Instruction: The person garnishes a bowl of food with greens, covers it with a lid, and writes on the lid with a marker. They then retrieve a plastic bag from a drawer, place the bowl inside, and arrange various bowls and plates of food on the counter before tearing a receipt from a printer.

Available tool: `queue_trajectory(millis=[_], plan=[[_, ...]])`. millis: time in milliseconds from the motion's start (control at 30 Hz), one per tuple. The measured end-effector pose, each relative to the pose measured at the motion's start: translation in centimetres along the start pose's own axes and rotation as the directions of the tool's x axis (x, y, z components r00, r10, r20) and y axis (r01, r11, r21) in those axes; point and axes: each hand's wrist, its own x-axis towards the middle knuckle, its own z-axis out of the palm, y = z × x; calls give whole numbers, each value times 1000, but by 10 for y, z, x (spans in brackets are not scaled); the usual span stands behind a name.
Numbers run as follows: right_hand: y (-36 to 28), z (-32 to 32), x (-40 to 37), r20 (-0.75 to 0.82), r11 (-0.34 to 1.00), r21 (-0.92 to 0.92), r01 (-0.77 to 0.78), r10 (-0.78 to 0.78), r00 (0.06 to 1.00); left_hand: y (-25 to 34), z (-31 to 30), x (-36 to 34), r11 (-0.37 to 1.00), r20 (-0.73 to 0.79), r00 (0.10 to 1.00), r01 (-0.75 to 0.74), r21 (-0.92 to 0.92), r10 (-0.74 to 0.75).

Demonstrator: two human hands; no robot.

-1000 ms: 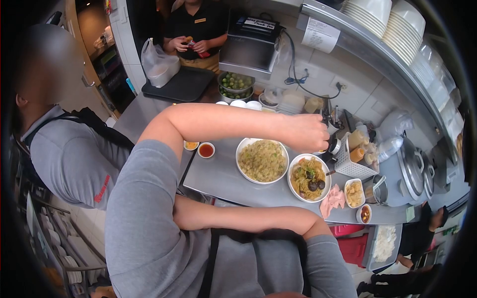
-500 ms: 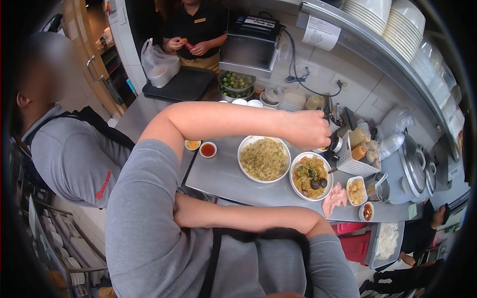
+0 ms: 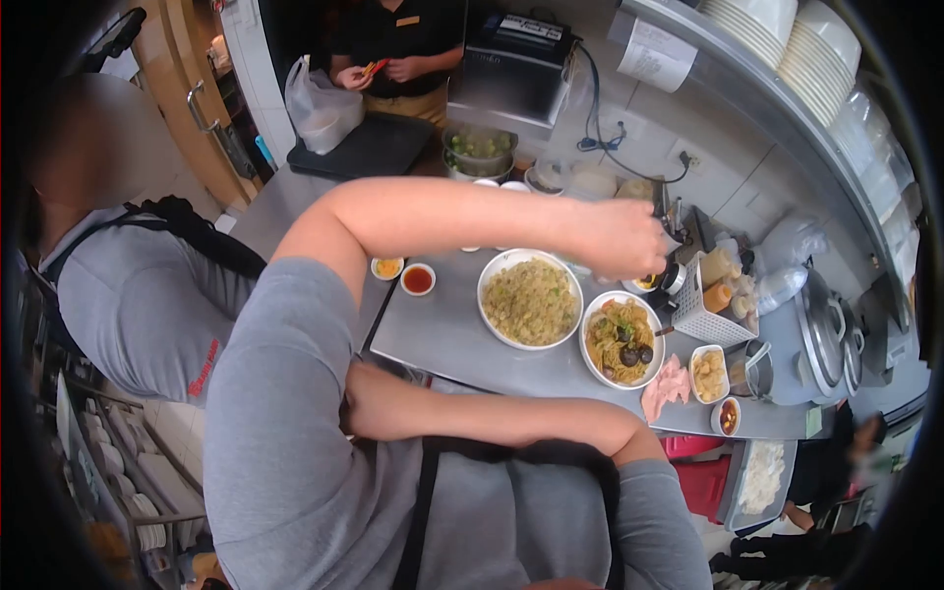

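Note:
My left arm stretches across the counter to the right. Its hand (image 3: 629,241) is closed, above the far side of a noodle bowl (image 3: 622,339) and beside the upright utensils at the back; whatever its fingers hold is hidden. Dark round pieces and greens top the noodles. Under my left forearm lies a white bowl of fried rice (image 3: 531,300). My right forearm crosses in front of my body, and my right hand (image 3: 383,401) is tucked against my left sleeve, its fingers mostly hidden.
Sauce cups (image 3: 418,279) stand left of the rice. On the right are a pink cloth (image 3: 667,388), a dish of pale pieces (image 3: 708,374) and a white bottle basket (image 3: 703,310). A co-worker (image 3: 147,295) stands close at left; another person (image 3: 403,59) is behind the counter.
The camera view has shifted slightly, so the counter things sit a little higher and further right. My left hand stays near the utensils, and my right hand remains tucked by the sleeve.

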Motion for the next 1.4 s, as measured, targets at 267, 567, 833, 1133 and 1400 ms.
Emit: queue_trajectory(millis=[267, 567, 833, 1133, 1400], plan=[[74, -38, -28, 25, 975, 205, 84, -91, 996, -48, -54, -56, 942, 35, 943, 327, 73, -330], [264, -15, -173, -359, 860, 32, -509, 485, 798, -5, 16, -326, -21, 106, -3, 985, -170, -994], [234, 30, -280, -268, 579, 562, -590, 803, 533, 87, 106, -447, -327, 516, -349, 935, 137, -782], [251, 18, -309, -713, 710, 370, -600, 630, 307, 22, -44, -338, 396, -840, -355, 760, -515, -410], [253, 70, -342, -567, 532, 465, -708, 793, 224, 85, 96, -448, -416, 446, -545, 835, 359, -710]])
